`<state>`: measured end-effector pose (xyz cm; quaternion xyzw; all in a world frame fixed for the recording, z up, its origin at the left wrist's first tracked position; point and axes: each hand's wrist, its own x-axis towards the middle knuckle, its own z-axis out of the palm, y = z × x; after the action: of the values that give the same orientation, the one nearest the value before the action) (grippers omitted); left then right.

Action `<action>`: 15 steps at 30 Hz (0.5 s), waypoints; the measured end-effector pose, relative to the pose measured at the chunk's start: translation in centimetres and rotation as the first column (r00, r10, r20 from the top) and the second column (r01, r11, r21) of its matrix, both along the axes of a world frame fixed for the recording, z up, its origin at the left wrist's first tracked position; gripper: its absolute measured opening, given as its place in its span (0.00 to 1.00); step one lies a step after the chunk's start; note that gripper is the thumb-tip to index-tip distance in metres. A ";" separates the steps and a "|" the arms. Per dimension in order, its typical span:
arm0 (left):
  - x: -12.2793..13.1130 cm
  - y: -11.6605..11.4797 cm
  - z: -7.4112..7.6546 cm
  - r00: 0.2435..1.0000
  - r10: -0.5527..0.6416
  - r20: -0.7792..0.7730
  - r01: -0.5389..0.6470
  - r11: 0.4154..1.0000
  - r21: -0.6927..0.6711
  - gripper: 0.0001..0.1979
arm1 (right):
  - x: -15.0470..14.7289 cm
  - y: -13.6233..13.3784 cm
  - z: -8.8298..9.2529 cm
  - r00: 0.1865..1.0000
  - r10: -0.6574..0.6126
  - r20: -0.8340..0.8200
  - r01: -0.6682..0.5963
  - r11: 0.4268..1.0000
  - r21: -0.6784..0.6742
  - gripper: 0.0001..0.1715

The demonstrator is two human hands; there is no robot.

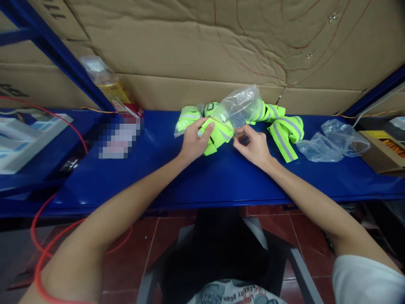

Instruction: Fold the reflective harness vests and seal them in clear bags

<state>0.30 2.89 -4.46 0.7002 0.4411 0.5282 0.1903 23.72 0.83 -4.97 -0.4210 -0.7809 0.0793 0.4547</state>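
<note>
My left hand (196, 139) pinches a folded neon-yellow reflective strap (218, 134) with silver stripes, lifted a little over the blue shelf. At the strap's right end, the thumb and forefinger of my right hand (251, 144) are closed at its edge; whatever lies between them is too small to make out. Behind the strap lies a crumpled clear plastic bag (242, 103). A bagged yellow bundle (188, 120) is left of it, and another loosely coiled reflective strap (286, 135) rests to the right of my right hand.
Clear bags (332, 143) lie at right, beside an open cardboard box (379, 147). A wrapped bottle (109, 84) stands back left. Cardboard (190, 50) walls the rear of the blue shelf (190, 181). A red hose (39, 253) loops at lower left.
</note>
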 end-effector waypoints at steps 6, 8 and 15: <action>0.5 -0.2 -0.6 0.994 0.107 -0.027 -0.106 0.994 0.014 0.24 | -0.3 -0.3 -0.2 1.000 0.023 -0.001 -0.023 0.991 0.130 0.07; 0.5 -0.1 -0.8 0.992 0.123 -0.020 -0.123 0.992 0.013 0.25 | -0.2 -0.5 -0.1 0.997 0.075 0.037 -0.079 0.986 0.145 0.09; 0.3 -0.8 0.4 0.994 0.108 0.002 -0.107 0.991 0.078 0.26 | -1.2 -1.2 0.7 0.958 0.222 -0.183 -0.247 0.960 -0.131 0.19</action>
<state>0.64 2.10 -4.06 0.6830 0.4574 0.5536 0.1335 22.47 -0.39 -4.29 -0.3505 -0.7763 0.2271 0.4722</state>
